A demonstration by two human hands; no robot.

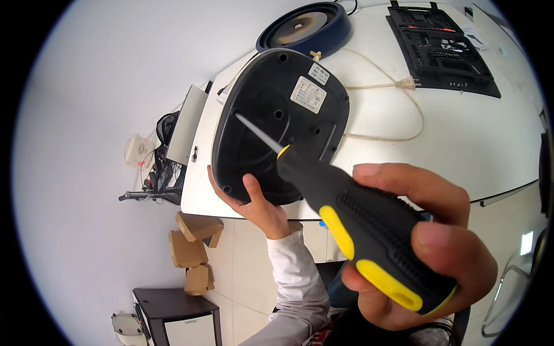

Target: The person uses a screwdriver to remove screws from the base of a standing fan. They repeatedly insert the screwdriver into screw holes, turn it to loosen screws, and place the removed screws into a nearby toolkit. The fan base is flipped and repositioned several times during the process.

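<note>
Gripping screwdriver in right hand, slanting far-left to black base clasped by left hand at worktop's near-left corner.

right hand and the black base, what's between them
In the head view, a screwdriver spans from the right hand to the black base, its shaft seemingly ending at a hole.

Head fisheye (wide) looks down on table, right hand nearest.
</note>
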